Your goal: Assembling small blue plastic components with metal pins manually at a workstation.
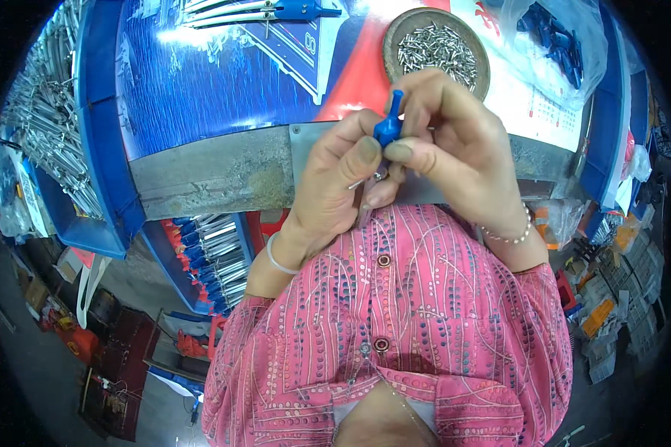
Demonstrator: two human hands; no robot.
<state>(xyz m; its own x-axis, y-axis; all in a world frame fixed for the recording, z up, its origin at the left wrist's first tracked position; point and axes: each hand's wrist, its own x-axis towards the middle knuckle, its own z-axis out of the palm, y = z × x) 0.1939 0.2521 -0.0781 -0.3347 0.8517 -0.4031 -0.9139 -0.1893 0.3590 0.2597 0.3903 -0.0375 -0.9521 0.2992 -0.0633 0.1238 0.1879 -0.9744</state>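
A small blue plastic piece [388,130] with a narrow tip pointing up is pinched between my two hands, just in front of the bench edge. My left hand [334,173] grips its lower left side between thumb and fingers. On the right side, my right hand [458,141] has its thumb pressed against the piece, fingers curled behind. A thin metal end [356,184] sticks out by my left thumb; the rest of it is hidden by my fingers. Behind my hands stands a round bowl [389,46] of small silver metal pins [438,56].
Metal strips with a blue end piece [297,10] lie at the bench's back. A plastic bag [589,45] of dark blue parts is at the right. Long metal parts [52,141] fill a blue bin [101,112] at left; another blue bin below holds blue-ended metal pieces [220,257].
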